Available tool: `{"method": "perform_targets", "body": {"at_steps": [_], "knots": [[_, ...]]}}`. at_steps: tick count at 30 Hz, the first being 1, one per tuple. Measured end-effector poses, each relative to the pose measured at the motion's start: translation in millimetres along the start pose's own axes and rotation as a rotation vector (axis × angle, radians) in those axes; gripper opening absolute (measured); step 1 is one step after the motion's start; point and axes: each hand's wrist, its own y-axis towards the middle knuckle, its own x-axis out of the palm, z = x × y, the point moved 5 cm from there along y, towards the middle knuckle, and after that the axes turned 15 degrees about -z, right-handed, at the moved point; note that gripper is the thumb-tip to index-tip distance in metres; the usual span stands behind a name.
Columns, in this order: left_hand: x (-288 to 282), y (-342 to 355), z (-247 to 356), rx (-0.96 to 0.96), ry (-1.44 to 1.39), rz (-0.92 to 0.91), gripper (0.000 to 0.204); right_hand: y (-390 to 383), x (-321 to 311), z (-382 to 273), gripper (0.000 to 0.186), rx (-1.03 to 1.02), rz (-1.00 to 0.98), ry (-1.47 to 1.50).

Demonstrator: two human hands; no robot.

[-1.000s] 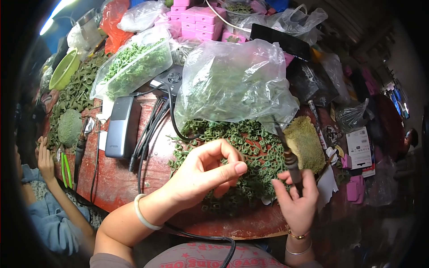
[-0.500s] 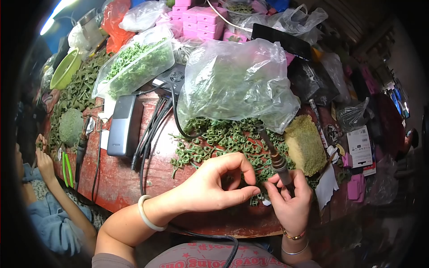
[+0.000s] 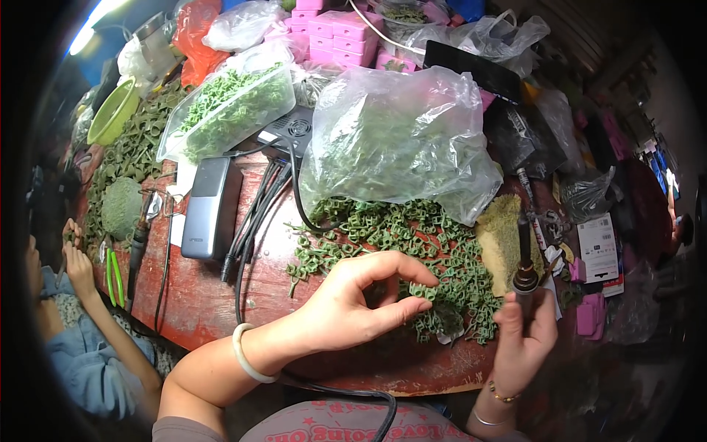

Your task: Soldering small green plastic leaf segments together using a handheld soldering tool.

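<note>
My left hand (image 3: 357,302), with a pale bangle at the wrist, pinches a small green ring-like piece (image 3: 421,292) between thumb and forefinger. To its right, my right hand (image 3: 524,342) grips a soldering iron (image 3: 524,269), whose dark tip points up and away from me. A thin brownish pointed sliver sticks out beside the iron; I cannot make out what it is. Beyond my left hand a heap of similar green pieces (image 3: 368,228) lies loose on the red table (image 3: 280,324). A yellowish block with a mossy green surface (image 3: 501,236) lies behind the iron.
A clear plastic bag (image 3: 398,132) of green pieces sits behind the heap. Left of it are a clear tub (image 3: 236,110), a grey-blue power bank (image 3: 210,214) and black cables (image 3: 258,214). A co-worker's hand (image 3: 77,269) shows at far left. Pink boxes (image 3: 339,37) stand at the back.
My right hand has moved right with the soldering iron, away from my left fingers, and the iron now stands more upright. The green piece in my left fingers now shows. The view has shifted slightly.
</note>
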Motion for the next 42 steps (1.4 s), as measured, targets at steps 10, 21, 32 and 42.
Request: {"method": "perform_targets", "body": {"at_steps": [10, 21, 32, 42], "knots": [[1, 0, -6, -0.011, -0.182, 0.046, 0.023, -16, -60, 19, 0.023, 0.186, 0.108, -0.839], [-2, 1, -5, 0.055, -0.217, 0.090, 0.025, -22, 3, -5, 0.046, -0.267, 0.072, -0.470], [0, 4, -7, -0.030, -0.686, 0.016, 0.022, -15, 14, 2, 0.043, -0.262, -0.034, -0.499], [-1, 3, -4, -0.131, -0.602, 0.062, 0.025, -13, 16, 3, 0.042, -0.292, -0.044, -0.513]]}}
